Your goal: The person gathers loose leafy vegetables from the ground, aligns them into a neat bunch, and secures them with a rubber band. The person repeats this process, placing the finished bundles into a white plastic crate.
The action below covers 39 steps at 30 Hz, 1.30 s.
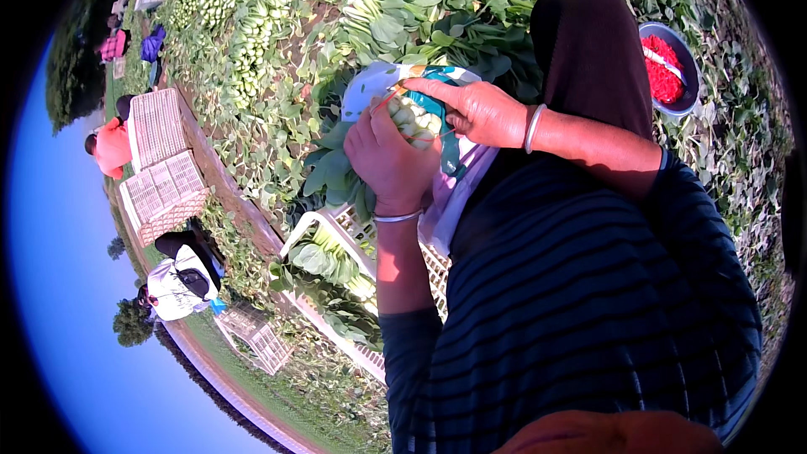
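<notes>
My left hand (392, 154) grips a bunch of bok choy (413, 118), its pale stalk bases turned towards me and its leaves hanging out to the left. A thin red rubber band (389, 99) runs stretched about the stalk bases. With index finger extended across the top of the bunch, my right hand (482, 112) holds the band. Under the bunch, a white and teal plastic sheet (372, 85) covers part of my lap. My right palm is hidden.
Beyond my right knee stands a blue-grey bucket (691, 91) with red rubber bands (662, 75). At my left is a white plastic crate (302, 227) by loose bok choy (325, 261). Cut bok choy (255, 44) lies in rows. A person (183, 280) works near stacked crates (161, 183).
</notes>
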### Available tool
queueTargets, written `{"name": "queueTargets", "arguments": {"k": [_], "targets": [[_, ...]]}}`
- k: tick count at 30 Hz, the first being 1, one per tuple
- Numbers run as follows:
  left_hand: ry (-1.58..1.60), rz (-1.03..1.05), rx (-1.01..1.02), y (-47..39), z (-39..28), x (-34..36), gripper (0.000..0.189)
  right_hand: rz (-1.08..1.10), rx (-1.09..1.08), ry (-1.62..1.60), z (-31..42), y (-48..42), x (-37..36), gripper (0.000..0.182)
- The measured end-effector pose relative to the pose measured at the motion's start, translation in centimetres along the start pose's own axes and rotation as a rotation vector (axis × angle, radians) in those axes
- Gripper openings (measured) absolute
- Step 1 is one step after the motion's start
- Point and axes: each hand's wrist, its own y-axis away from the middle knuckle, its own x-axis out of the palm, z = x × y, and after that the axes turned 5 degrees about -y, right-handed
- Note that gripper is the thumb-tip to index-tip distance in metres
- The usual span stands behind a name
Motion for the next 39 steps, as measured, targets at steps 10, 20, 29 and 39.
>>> {"name": "queueTargets", "arguments": {"k": [10,20,29,39], "targets": [[0.188,-0.031,-0.04,0.8,1.6,0.5,0.082,0.068,-0.155,-0.223,-1.7,-3.5,2.1,0.086],[0.392,0.029,-0.147,1.2,2.7,0.3,0.093,0.323,0.182,-0.634,-1.3,-5.5,1.1,0.071],[0.703,-0.116,-0.318,2.6,3.3,0.7,0.093,0.281,0.23,-0.566,2.0,-5.2,0.9,0.074],[0.737,-0.119,-0.283,2.9,4.1,1.3,0.102,0.354,0.3,-0.74,0.8,-5.0,0.7,0.072]]}}
